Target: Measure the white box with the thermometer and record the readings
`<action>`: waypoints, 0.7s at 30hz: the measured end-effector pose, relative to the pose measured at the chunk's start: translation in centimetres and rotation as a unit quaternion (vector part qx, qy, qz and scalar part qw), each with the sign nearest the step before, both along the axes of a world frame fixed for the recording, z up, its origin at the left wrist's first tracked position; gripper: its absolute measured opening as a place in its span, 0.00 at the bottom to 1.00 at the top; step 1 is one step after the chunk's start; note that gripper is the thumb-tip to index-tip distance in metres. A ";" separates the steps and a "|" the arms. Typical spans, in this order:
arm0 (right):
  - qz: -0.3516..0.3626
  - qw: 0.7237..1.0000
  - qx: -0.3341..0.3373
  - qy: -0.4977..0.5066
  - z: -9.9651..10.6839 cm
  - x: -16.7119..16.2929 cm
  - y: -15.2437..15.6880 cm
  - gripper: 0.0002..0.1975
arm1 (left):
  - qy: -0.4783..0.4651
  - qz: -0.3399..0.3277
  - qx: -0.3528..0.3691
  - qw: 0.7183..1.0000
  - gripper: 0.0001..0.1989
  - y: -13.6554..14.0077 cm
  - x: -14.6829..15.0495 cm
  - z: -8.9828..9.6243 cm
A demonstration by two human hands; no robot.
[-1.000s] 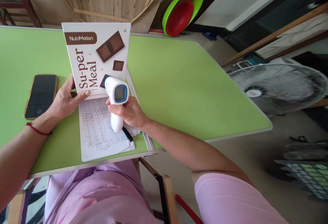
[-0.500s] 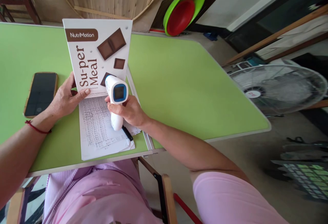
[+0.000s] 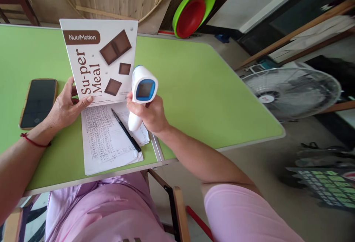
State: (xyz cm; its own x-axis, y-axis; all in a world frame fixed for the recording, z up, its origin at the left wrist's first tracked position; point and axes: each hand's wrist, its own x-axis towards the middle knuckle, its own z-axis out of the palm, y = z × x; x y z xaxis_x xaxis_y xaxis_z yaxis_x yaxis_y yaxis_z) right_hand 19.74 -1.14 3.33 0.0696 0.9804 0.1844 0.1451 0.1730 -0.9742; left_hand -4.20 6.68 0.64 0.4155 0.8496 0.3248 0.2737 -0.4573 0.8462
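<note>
My left hand [image 3: 66, 107] grips the lower left corner of a white box [image 3: 113, 72] printed with chocolate pieces and "Su-per Meal", its thumb on the front face. The box stands tilted up, facing me. In my right hand [image 3: 154, 114] is a white infrared thermometer [image 3: 145, 83] with a blue-framed screen toward me, held just right of the box and apart from it. Below the box lie handwritten papers [image 3: 97, 149], with a black pen [image 3: 126, 129] across them. To the left of my left hand a phone [image 3: 39, 103] rests face up, its screen dark.
The green folding table [image 3: 199, 98] carries all this, with a metal seam beside the papers. Past its right edge stands a fan [image 3: 291, 94]. Green and red basins [image 3: 191, 18] lean beyond the far edge. A wooden chair arm [image 3: 181, 212] is below me.
My right hand has moved the thermometer to the right and up, away from the box front, uncovering a printed chocolate piece and more of the pen. My left hand keeps its hold.
</note>
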 end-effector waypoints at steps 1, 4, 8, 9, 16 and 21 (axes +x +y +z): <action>-0.016 1.000 0.012 -0.007 0.1 0.2 0.1 0.15 | -0.002 0.000 -0.002 1.000 0.31 0.0 0.0 0.0; -0.051 0.997 0.046 -0.025 0.3 0.8 0.5 0.14 | -0.011 0.003 -0.005 1.000 0.34 0.1 0.0 0.0; -0.063 0.996 0.057 -0.032 0.5 1.1 0.5 0.14 | -0.025 -0.010 -0.011 1.000 0.33 0.1 0.0 0.0; -0.065 0.996 0.056 -0.037 0.5 1.1 0.5 0.14 | -0.027 -0.012 -0.011 1.000 0.32 0.1 0.0 0.0; -0.060 0.992 0.071 -0.088 1.3 1.9 0.6 0.15 | -0.028 -0.003 -0.031 0.999 0.34 0.2 -0.2 -0.2; -0.048 0.964 -0.002 -0.260 1.8 4.2 1.5 0.20 | -0.067 0.000 -0.043 0.997 0.38 0.0 0.0 -0.2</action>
State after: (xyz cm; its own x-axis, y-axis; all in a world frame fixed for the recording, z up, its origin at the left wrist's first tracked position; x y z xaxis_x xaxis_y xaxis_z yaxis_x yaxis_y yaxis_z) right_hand 23.90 0.32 5.15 0.0591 0.9750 0.2141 0.6295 0.1301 -0.7661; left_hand -4.16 6.67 0.48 0.3726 0.8770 0.3036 0.1553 -0.3814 0.9113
